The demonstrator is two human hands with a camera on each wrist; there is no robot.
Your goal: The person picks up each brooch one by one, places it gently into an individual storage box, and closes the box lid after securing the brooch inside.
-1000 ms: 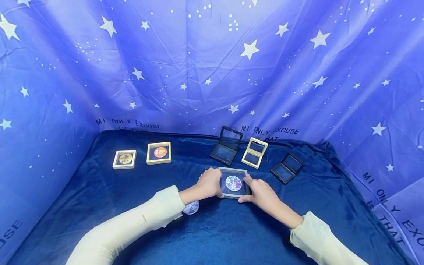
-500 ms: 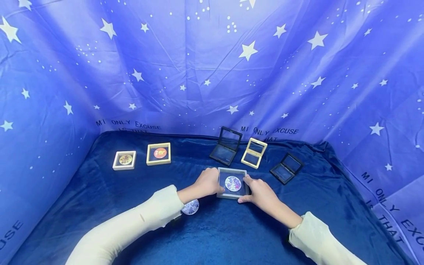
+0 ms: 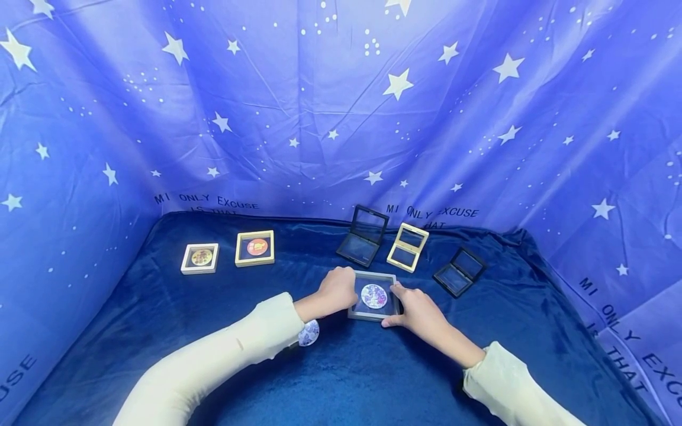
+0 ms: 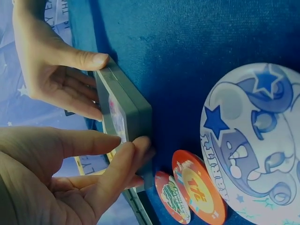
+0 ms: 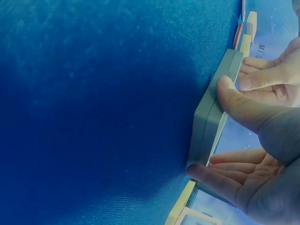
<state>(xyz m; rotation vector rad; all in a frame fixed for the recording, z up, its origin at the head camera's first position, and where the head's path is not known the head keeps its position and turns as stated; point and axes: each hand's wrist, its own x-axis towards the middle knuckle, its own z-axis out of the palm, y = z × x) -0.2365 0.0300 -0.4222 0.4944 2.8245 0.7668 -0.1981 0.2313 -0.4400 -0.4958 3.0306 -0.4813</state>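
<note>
A square grey-framed display case (image 3: 371, 316) with a clear window lies in the middle of the head view. Inside it shows a round purple-and-white badge (image 3: 374, 296). My left hand (image 3: 337, 291) pinches at the case's left edge, its thumb over the top and its fingers against the side. Across from it, my right hand (image 3: 421, 309) grips the right end, thumb on the near side and fingers round the far side. Below my left wrist lies a blue-and-white badge (image 4: 255, 140), partly hidden in the head view. An orange badge (image 4: 199, 187) and a green-and-white badge (image 4: 172, 197) lie nearby.
To the far left sit a white case (image 3: 199, 271) and a cream case (image 3: 254, 263), each with a badge. Behind and right stand opened cases: a large black one (image 3: 361, 247), a yellow one (image 3: 404, 258) and a smaller black one (image 3: 454, 279). Blue velvet (image 3: 341, 378) covers the table.
My left hand has lifted slightly and turned, and its thumb has left the case's near corner. The case and my right hand have barely moved.
</note>
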